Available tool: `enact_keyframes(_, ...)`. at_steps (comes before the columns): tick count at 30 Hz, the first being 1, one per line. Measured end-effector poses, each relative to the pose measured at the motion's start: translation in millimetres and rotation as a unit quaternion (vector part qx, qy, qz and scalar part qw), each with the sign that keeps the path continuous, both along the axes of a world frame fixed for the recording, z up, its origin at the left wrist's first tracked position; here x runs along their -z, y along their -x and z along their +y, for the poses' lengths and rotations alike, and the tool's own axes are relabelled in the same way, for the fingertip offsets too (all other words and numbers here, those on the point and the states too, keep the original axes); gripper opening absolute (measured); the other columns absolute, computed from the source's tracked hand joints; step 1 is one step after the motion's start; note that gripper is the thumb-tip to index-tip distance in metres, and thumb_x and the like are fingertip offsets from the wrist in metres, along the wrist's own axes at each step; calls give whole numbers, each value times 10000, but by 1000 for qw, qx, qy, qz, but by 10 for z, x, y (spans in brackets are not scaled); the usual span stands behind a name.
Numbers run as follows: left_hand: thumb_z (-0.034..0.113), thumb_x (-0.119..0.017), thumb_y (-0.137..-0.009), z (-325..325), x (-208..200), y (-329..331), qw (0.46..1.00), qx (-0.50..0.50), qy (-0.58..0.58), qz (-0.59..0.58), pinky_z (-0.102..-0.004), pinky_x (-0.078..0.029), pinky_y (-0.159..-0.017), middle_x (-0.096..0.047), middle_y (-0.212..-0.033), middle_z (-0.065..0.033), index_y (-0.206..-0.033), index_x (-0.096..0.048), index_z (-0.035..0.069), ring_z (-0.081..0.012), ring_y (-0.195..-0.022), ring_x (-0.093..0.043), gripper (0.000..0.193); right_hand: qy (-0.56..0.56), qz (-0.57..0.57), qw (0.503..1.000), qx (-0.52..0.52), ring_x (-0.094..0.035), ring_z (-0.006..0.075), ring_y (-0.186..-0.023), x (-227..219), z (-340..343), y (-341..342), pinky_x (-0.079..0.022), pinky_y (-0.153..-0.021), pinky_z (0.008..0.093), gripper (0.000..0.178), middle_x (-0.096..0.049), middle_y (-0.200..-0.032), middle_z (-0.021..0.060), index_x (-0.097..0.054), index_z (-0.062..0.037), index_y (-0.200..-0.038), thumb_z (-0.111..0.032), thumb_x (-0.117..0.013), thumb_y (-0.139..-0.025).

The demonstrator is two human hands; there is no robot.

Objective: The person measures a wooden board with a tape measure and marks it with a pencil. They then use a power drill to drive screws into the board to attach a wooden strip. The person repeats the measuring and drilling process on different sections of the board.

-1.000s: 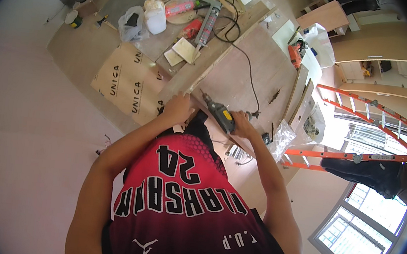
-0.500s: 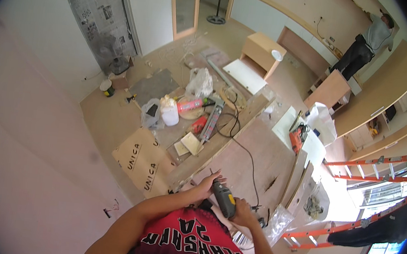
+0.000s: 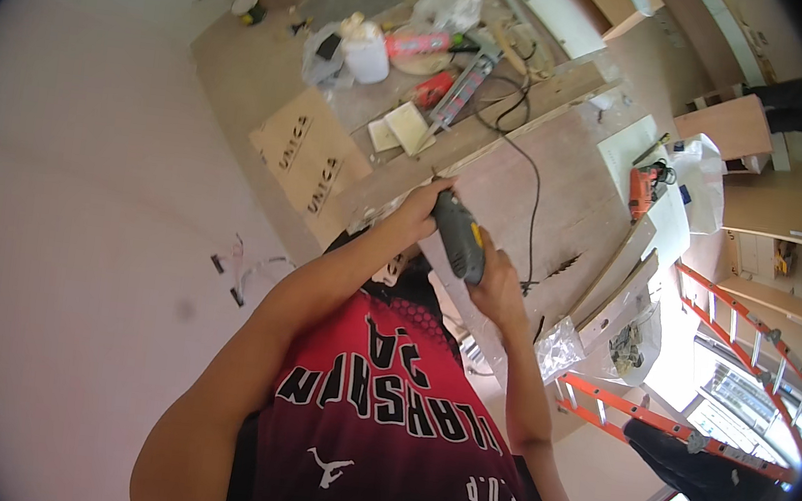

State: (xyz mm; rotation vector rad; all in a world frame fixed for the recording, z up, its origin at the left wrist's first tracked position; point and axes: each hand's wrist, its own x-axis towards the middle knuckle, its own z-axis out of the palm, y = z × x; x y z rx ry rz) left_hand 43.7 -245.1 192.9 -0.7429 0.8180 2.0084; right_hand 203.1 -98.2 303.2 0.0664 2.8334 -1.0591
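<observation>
Above the pale work board (image 3: 513,179), I hold a grey elongated power tool (image 3: 459,235) with a yellow patch on its side. My right hand (image 3: 498,286) is wrapped round the rear of its body. At its front end, the fingers of my left hand (image 3: 420,211) close on the tool's head, and the tip there is partly hidden. A black cable (image 3: 536,207) runs across the board toward the tool's rear. Near my right hand, a dark drill-like bit or jagged mark (image 3: 566,264) shows on the board; I cannot tell which.
Beyond the board lie a caulking gun (image 3: 464,88), a white tub (image 3: 366,61) and a plastic bag (image 3: 446,0). An orange power tool (image 3: 644,187) lies at the right, near an orange ladder (image 3: 677,430). Printed cardboard (image 3: 308,156) covers floor at left. Another person's dark-clad legs (image 3: 784,104) show far right.
The view has tilted downward, so the room's far end has left it and more of my shirt shows. Both hands keep their hold on the power tool.
</observation>
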Motion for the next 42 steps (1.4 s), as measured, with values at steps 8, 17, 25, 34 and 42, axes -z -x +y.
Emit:
enact_keyframes(8,186,-625,-1010,-169,324,314,993,-69,-33,-95,-376,-554,-713,-608,-794,-83,-900,-603,48,-223,-716,-615,178,-11,-119,993,-18,-667,498,-1022,-151,-186,747,-537,-866,534,813,-688,-1099,317,-435,-37,-1501,2,-699,-733)
enact_keyframes(17,177,-624,-1018,-262,727,693,966,-114,-124,-198,-378,-578,-704,-630,-796,-92,-898,-605,53,-220,-715,-643,174,-86,-220,972,-13,-672,501,-1021,-163,-521,1567,-534,-863,546,809,-698,-1083,310,-464,-74,-1487,11,-733,-729)
enact_keyframes(25,157,-636,-1017,-231,1055,727,955,-127,-141,-228,-375,-582,-693,-630,-787,-88,-919,-595,53,-230,-701,-643,149,-91,-262,961,5,-682,491,-1012,-72,-633,1760,-545,-841,528,812,-705,-1089,290,-467,-111,-1498,21,-730,-741)
enact_keyframes(34,133,-635,-1016,-241,978,825,952,-145,-124,-239,-377,-600,-714,-620,-867,-111,-1020,-547,34,-235,-771,-653,132,-68,-253,963,55,-742,405,-879,-26,-666,1850,-564,-781,447,630,-740,-962,233,-579,-60,-1381,-46,-770,-780)
enact_keyframes(42,170,-602,-1029,-242,660,1026,899,-210,-169,-345,-399,-610,-795,-634,-974,-150,-1114,-510,9,-269,-856,-671,204,-23,-323,934,152,-685,214,-668,-22,-721,2149,-547,-637,346,369,-711,-812,127,-642,46,-1133,-83,-757,-807)
